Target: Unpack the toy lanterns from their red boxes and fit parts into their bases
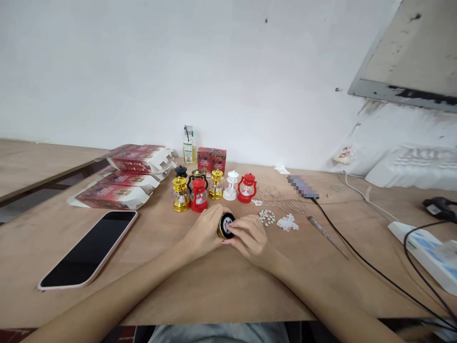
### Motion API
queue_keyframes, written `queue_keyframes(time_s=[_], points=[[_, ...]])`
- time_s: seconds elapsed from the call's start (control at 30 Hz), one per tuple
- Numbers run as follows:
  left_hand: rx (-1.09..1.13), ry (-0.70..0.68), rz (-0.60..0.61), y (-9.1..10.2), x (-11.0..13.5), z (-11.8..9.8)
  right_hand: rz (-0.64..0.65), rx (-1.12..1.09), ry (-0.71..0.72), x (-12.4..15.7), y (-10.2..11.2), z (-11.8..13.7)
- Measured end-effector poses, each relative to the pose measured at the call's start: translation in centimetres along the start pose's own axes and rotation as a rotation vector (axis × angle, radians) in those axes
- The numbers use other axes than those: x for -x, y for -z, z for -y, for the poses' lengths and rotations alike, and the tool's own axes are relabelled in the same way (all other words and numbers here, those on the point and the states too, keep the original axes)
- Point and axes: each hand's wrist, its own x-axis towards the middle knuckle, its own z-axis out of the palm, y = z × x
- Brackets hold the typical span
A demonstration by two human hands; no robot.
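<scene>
My left hand point(205, 232) and my right hand point(252, 238) meet at the middle of the wooden table point(221, 286). Between them they grip a small black and gold lantern point(226, 225) lying on its side, its round base turned toward me. The fingers of both hands curl round it. Just behind stand several small toy lanterns: a gold one point(181, 194), a red one point(199, 196), another gold one point(216, 185), a white one point(232, 186) and a red one point(247, 188). A small pile of button cells point(267, 216) lies right of my right hand.
A phone with a pink case point(89, 250) lies screen up at the left. Flattened red boxes point(123, 183) are stacked behind it. White plastic tabs point(287, 222), a screwdriver point(326, 236), a black cable point(374, 271) and a power strip point(426, 252) lie at the right. A small bottle point(188, 145) stands by the wall.
</scene>
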Motion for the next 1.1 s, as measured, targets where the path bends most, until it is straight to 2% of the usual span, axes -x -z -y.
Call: queue_keyframes(time_s=[0.2, 0.33, 0.53, 0.63, 0.9, 1.1], points=[[-0.005, -0.006, -0.008, -0.1, 0.1, 0.0, -0.013, -0.137, -0.088, 0.4, -0.1, -0.3], [-0.007, 0.006, 0.014, -0.1, 0.1, 0.1, 0.027, -0.263, -0.188, 0.2, 0.1, -0.4], [-0.003, 0.044, 0.013, -0.1, 0.2, 0.1, 0.054, -0.487, -0.507, 0.3, -0.2, -0.4], [0.009, 0.044, 0.012, -0.2, 0.2, 0.2, 0.061, -0.563, -0.603, 0.4, -0.5, -0.5], [-0.016, 0.02, 0.028, -0.1, 0.1, -0.1, 0.128, -0.653, -0.729, 0.6, -0.9, -0.9], [-0.03, 0.028, 0.021, -0.1, 0.1, -0.1, 0.127, -0.635, -0.745, 0.6, -1.1, -0.8]])
